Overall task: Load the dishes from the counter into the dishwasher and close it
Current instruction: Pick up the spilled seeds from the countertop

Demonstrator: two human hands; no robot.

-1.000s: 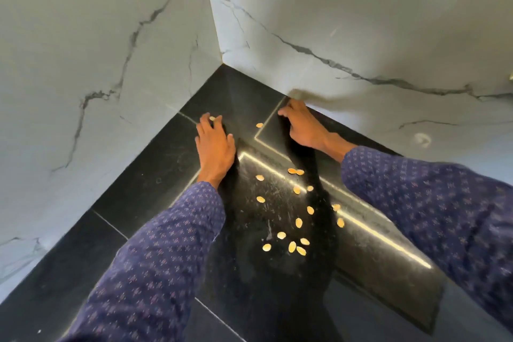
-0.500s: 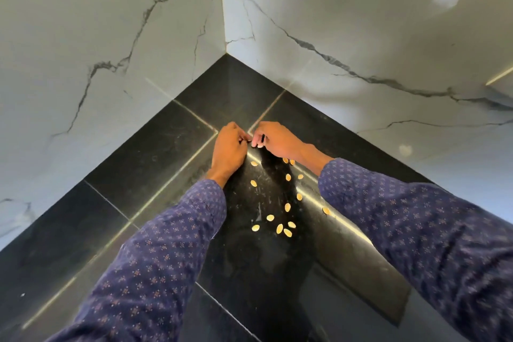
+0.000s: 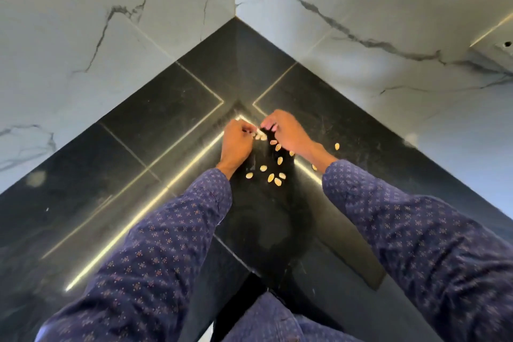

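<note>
No dish and no dishwasher is in view. Several pale orange seeds lie scattered on the glossy black counter near its inner corner. My left hand and my right hand meet fingertip to fingertip over the far end of the scatter. The fingers of both hands are curled around a small cluster of seeds between them. More seeds trail from under my right wrist toward me, and one seed lies apart on the right.
White marble-look walls close the corner on the left and right. Thin bright light strips reflect across the counter. A pale fitting juts in at the upper right. The counter's front edge is near my body.
My hands moved from wide apart near the wall to together at the middle, pulling seeds along the counter. The view tilted up, showing more of the corner.
</note>
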